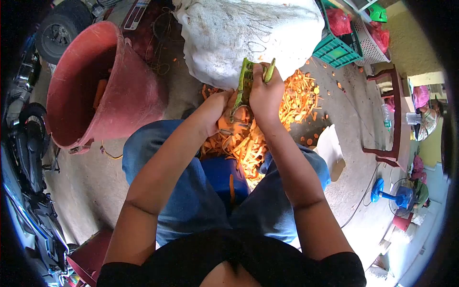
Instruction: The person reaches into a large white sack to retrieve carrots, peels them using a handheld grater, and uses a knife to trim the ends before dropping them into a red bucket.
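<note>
My left hand (219, 111) is closed around a thick orange carrot (234, 125) with dark marks on its skin, held above the heap of peelings between my knees. My right hand (266, 95) is closed on a green tool (245, 79) that looks like a peeler; a green end of it sticks out above the fist. The tool's long green edge slants down to the carrot, and its working part is partly hidden by my fingers. Orange carrot peelings (299, 98) lie piled on the floor beneath and beyond both hands.
A large white sack (248, 38) lies just beyond my hands. To the left, a red tub (131, 91) holds some carrots. A blue container (222, 179) is between my legs. Green crate (342, 50), wooden frame (396, 115) and blue fan (397, 196) stand right; a motorbike (36, 143) is far left.
</note>
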Demonstrator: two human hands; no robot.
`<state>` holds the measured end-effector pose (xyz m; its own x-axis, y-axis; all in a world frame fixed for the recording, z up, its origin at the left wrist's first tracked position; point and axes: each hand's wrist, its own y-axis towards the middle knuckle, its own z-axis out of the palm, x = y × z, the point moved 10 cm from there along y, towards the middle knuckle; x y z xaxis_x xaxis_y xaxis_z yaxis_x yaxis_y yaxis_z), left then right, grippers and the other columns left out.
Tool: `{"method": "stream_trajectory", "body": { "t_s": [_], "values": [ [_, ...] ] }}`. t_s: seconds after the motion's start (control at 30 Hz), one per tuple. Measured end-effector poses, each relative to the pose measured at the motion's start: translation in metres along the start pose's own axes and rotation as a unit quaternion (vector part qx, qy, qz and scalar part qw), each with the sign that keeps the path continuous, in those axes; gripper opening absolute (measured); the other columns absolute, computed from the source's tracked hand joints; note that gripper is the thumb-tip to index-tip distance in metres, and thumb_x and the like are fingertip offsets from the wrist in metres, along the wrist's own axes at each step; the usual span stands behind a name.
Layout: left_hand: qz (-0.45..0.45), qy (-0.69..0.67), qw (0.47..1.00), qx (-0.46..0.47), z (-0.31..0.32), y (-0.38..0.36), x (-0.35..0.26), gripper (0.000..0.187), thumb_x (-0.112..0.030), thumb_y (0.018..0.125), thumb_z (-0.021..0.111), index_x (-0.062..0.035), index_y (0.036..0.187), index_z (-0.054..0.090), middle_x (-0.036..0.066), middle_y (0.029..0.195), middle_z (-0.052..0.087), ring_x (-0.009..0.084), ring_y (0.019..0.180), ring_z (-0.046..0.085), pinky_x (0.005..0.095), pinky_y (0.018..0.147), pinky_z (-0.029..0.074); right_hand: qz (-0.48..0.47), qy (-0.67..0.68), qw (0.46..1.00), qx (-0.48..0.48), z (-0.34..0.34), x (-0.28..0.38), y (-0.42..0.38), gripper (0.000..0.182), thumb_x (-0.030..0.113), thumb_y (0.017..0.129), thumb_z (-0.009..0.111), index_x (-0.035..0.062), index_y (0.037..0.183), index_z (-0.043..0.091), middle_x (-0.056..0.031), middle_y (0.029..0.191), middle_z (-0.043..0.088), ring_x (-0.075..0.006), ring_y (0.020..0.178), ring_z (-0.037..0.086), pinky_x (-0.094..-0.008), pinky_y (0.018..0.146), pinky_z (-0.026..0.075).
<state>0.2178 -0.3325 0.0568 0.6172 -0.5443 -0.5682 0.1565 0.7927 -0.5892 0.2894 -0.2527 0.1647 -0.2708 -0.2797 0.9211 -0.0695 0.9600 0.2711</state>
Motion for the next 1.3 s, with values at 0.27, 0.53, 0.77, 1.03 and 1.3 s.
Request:
{"method": "stream_trajectory", "body": {
  "t_s": [0.27, 0.53, 0.77, 1.03, 1.3],
  "values": [
    [-0.090, 0.103, 0.990, 0.040, 0.032, -0.028, 0.032, 0.027, -0.029, 0.082, 0.039, -0.0049, 0.088, 0.051, 0.005, 0.072, 0.055, 0.0128, 0.057, 0.053, 0.0269, 0.052, 0.045, 0.033, -0.046, 0.976, -0.209, -0.093, -0.038, 0.045, 0.018, 0.013, 0.076, 0.050, -0.0033, 0.068, 0.053, -0.0067, 0.050, 0.049, -0.0134, 0.043, 0.044, -0.0290, 0.043, 0.035],
    [-0.091, 0.027, 0.993, 0.071, 0.041, -0.037, 0.024, 0.038, -0.032, 0.084, 0.036, 0.0008, 0.100, 0.046, 0.012, 0.071, 0.055, 0.0188, 0.058, 0.056, 0.0272, 0.051, 0.047, 0.020, 0.072, 0.965, -0.250, -0.117, -0.032, 0.044, 0.017, 0.011, 0.079, 0.046, -0.0035, 0.072, 0.050, -0.0037, 0.053, 0.046, -0.0097, 0.045, 0.041, -0.0252, 0.043, 0.033],
    [0.013, 0.090, 0.981, 0.173, 0.056, -0.055, -0.005, 0.042, -0.033, 0.077, 0.048, 0.0009, 0.102, 0.043, 0.010, 0.071, 0.052, 0.0160, 0.058, 0.053, 0.0261, 0.051, 0.045, 0.099, 0.146, 0.944, -0.277, -0.136, -0.057, 0.047, 0.021, 0.012, 0.077, 0.048, -0.0077, 0.077, 0.053, -0.0074, 0.064, 0.053, -0.0121, 0.054, 0.047, -0.0253, 0.048, 0.038],
    [0.149, 0.188, 0.966, 0.100, 0.033, -0.034, -0.027, 0.041, -0.017, 0.064, 0.061, -0.0005, 0.098, 0.044, 0.006, 0.072, 0.051, 0.0147, 0.060, 0.053, 0.0258, 0.053, 0.044, 0.030, 0.176, 0.962, -0.209, -0.105, -0.035, 0.041, 0.020, 0.014, 0.078, 0.048, -0.0045, 0.072, 0.052, -0.0011, 0.056, 0.046, -0.0078, 0.049, 0.039, -0.0228, 0.046, 0.031],
    [0.119, 0.084, 0.989, 0.007, 0.014, -0.021, -0.019, 0.030, -0.023, 0.071, 0.057, -0.0025, 0.090, 0.046, 0.005, 0.072, 0.052, 0.0147, 0.060, 0.053, 0.0274, 0.057, 0.045, 0.095, 0.190, 0.963, -0.168, -0.091, -0.050, 0.039, 0.017, 0.012, 0.077, 0.049, -0.0042, 0.077, 0.052, -0.0028, 0.063, 0.048, -0.0098, 0.055, 0.043, -0.0239, 0.050, 0.035]
  ]
}}
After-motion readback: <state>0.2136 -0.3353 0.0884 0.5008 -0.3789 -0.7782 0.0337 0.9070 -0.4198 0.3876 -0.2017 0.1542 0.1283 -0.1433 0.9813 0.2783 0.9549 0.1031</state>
